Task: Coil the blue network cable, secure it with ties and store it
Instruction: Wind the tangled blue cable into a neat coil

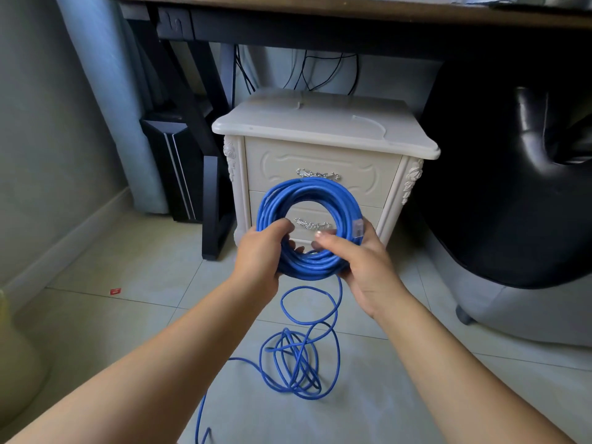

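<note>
A round coil of the blue network cable (309,195) is held upright in front of a white nightstand. My left hand (261,254) grips the coil's lower left, fingers curled through the ring. My right hand (365,261) grips the lower right, thumb over the strands, with a clear plug (359,230) lying against the coil just above it. From the coil's bottom a loose length of cable (298,363) drops to the tiled floor and lies there in tangled loops, one strand trailing off toward the bottom edge. Pale strips that may be cable ties (371,123) lie on the nightstand top.
The white two-drawer nightstand (323,155) stands straight ahead under a dark desk (320,14). A black computer tower (173,168) and desk leg are to the left, a black chair (512,171) to the right. A small red scrap (115,291) lies on the floor.
</note>
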### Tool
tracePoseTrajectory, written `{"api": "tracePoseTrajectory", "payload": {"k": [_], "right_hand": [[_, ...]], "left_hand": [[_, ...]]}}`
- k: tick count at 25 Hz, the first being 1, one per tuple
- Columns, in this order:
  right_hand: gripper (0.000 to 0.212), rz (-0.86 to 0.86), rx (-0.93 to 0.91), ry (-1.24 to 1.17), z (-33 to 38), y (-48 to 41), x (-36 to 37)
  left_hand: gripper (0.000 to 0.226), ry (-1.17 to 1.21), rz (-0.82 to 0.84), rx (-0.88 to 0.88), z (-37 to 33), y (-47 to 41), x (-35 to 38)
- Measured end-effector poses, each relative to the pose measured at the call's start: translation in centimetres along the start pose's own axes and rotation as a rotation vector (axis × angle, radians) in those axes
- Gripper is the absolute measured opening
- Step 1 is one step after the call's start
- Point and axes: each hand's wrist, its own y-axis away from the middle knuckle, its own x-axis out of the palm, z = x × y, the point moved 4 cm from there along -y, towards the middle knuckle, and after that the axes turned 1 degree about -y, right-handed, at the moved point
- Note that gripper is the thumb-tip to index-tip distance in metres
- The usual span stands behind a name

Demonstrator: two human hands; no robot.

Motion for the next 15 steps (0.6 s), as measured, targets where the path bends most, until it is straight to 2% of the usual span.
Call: {"api": "tracePoseTrajectory", "payload": {"k": [2, 3, 5, 8, 10, 12, 15], "right_hand": [[0.019, -0.152, -0.008, 0.026, 0.1, -0.2, -0.8], [0.015, -0.191, -0.011, 0.003, 0.3, -0.3, -1.1], [0.018, -0.219, -0.025, -0.037, 1.0, -0.4, -1.6], [0.018, -0.17, -0.066, 0.047, 1.8, -0.5, -1.9], [0.024, -0.13, -0.148, 0.241, 2.3, -0.4, -1.9], [0.037, -0.068, -0.26, 0.553, 2.8, -0.2, -1.6], [0.041, 0.064, -0.345, 0.844, 3.0, 0.4, -0.7]], "left_hand": [[0.005, -0.047, 0.101, -0.003, 0.0, 0.6, 0.5], [0.004, -0.102, 0.158, -0.012, -0.1, 0.9, 0.6], [0.004, -0.22, 0.274, -0.012, -0.4, 1.2, 0.7], [0.03, -0.37, 0.32, 0.085, -1.5, 0.6, 0.3], [0.045, -0.494, 0.321, 0.235, -2.4, 0.3, 0.2], [0.054, -0.656, 0.361, 0.351, -2.7, 0.4, 0.2], [0.06, -0.916, 0.449, 0.448, -2.1, 0.9, 0.3]]}}
